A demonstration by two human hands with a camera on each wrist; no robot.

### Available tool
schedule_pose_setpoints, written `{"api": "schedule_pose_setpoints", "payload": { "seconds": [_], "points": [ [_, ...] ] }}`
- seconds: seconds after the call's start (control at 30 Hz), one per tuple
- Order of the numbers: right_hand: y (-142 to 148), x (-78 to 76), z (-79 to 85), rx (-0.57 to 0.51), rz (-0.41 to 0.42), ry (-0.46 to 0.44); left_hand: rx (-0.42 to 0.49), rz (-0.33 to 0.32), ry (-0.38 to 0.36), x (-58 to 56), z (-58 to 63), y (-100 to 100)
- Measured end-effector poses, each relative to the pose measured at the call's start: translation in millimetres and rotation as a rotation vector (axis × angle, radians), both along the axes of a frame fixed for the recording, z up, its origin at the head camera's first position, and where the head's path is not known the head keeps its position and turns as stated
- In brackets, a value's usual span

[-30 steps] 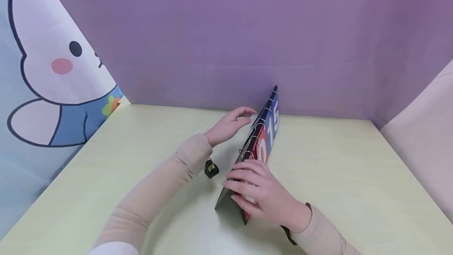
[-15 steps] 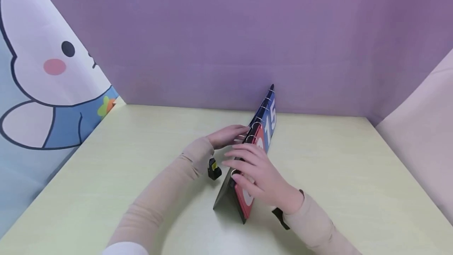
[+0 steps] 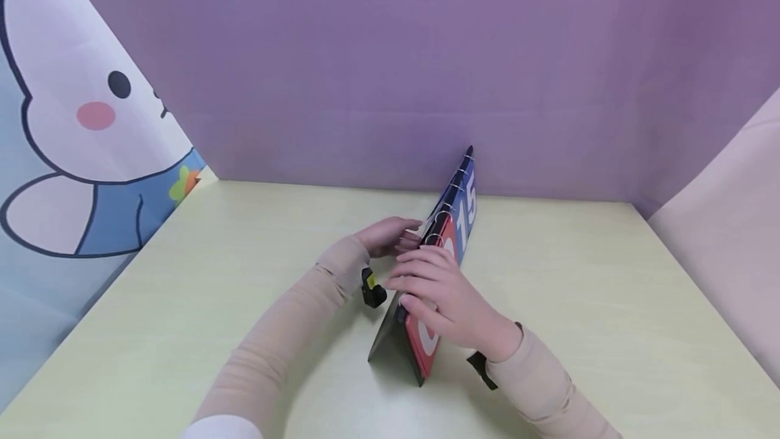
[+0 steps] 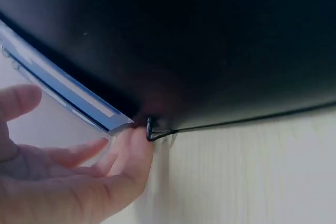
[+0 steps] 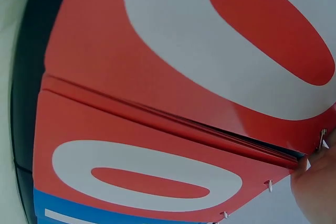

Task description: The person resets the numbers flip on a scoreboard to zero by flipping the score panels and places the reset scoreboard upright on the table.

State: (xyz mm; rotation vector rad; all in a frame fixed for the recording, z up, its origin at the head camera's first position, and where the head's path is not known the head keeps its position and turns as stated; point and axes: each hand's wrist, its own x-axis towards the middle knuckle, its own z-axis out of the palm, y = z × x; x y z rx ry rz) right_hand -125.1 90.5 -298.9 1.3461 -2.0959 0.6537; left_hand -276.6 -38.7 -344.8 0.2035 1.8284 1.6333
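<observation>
A tent-shaped flip scoreboard (image 3: 387,341) stands across the middle of the table. Red cards (image 3: 422,341) with a white 0 hang at its near end and blue cards (image 3: 466,202) reading 1 and 5 at its far end. My left hand (image 3: 388,237) is behind the board. In the left wrist view its fingers touch the lower corner of a blue-and-white card (image 4: 68,85) near a black wire hook (image 4: 150,129), thumb apart. My right hand (image 3: 453,303) lies over the ringed top edge, fingers loosely bent. Its visible part (image 5: 321,184) is beside the rings in the right wrist view.
The pale table (image 3: 609,330) extends on both sides of the board. A purple cloth backdrop (image 3: 365,73) rises behind it. A cartoon-printed sheet (image 3: 91,148) borders the left side. Black wrist devices (image 3: 372,290) hang under both sleeves.
My left hand has come nearer along the back of the board. The right hand has shifted slightly up and away from me along the top edge, exposing more of the near red card.
</observation>
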Motion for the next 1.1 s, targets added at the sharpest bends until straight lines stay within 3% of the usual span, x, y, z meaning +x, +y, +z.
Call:
{"api": "schedule_pose_setpoints", "payload": {
  "seconds": [0.4, 0.67, 0.87, 1.03, 1.1],
  "points": [
    [-0.2, 1.1, -0.6, -0.034, 0.000, -0.001, 0.146, 0.069, -0.192, 0.6, 0.1, -0.2],
    [-0.5, 0.4, -1.6, -0.039, 0.005, 0.011, 0.198, 0.220, -0.269, 0.9, -5.1, 1.0],
    [-0.7, 0.4, -1.7, -0.042, 0.006, 0.003, 0.204, 0.273, -0.290, 2.2, -4.8, 2.5],
    [-1.2, 0.1, -2.0, -0.042, 0.005, -0.002, 0.259, 0.258, -0.275, 2.9, -7.2, -0.3],
    [-2.1, 0.6, -2.4, -0.041, 0.001, 0.003, 0.284, 0.219, -0.235, 3.9, -10.5, -2.5]
  ]
}}
